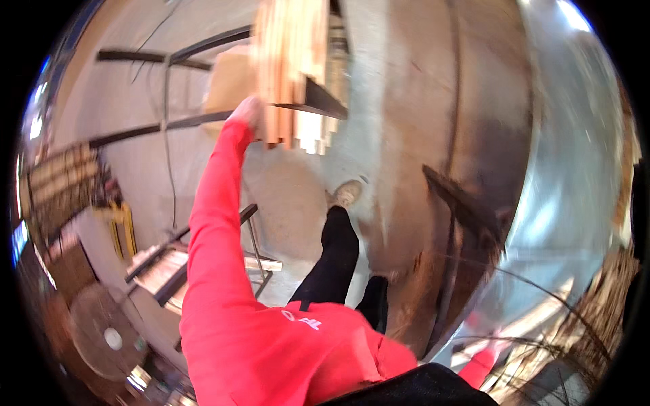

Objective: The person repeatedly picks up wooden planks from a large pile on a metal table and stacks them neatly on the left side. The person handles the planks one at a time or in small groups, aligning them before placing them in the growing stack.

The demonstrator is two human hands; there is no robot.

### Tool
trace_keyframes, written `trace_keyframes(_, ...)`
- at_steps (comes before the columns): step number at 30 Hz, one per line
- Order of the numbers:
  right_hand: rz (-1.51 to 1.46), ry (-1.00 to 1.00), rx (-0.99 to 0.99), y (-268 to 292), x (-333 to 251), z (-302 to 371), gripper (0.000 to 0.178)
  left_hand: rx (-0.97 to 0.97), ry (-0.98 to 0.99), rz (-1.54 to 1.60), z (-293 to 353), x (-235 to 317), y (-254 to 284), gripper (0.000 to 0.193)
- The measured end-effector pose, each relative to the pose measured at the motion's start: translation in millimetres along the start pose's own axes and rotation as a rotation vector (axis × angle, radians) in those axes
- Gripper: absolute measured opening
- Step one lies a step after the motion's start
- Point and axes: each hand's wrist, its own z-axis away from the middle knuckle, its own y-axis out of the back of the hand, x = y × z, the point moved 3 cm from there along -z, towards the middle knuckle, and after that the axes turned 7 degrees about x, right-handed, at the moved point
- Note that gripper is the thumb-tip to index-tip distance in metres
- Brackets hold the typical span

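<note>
My left hand [248,114] is stretched far forward, against or just beside the near left end of a stack of long wooden strips [290,57]. Its fingers are smeared and partly hidden, so their grip does not show. The strips rest on a dark metal rack arm [315,99], their ends uneven toward me. Low on the right, my right hand [493,336] is a faint blur past the red sleeve. A pale wooden board [542,312] lies close to it; whether the hand touches it I cannot tell.
A dark metal frame [206,44] reaches left from the stack. Nearer on the left stands a low rack [166,274] holding wood. A dark bracket [460,203] juts from the brown surface at right. Rough wood pieces [596,318] lie at far right, near thin wires [542,281].
</note>
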Motion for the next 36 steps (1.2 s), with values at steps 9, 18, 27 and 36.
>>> trace_keyframes(9,-1.912,0.014,-1.053,45.5,37.1,53.7,0.065,-0.581,-0.089,0.544,457.3,115.8,-28.1,0.041)
trace_keyframes(18,-2.295,-0.199,-1.295,10.2,105.0,92.0,0.067,-1.834,0.284,0.237,873.3,271.6,-244.2,0.05)
trace_keyframes(27,-1.387,-0.09,-0.793,26.3,160.5,62.4,0.071,-1.367,-0.664,-0.381,860.5,209.2,-289.4,0.067)
trace_keyframes(36,-0.668,-0.614,0.078,-66.7,247.9,93.9,0.107,-1.195,-0.726,-0.424,877.7,206.6,-271.8,0.06)
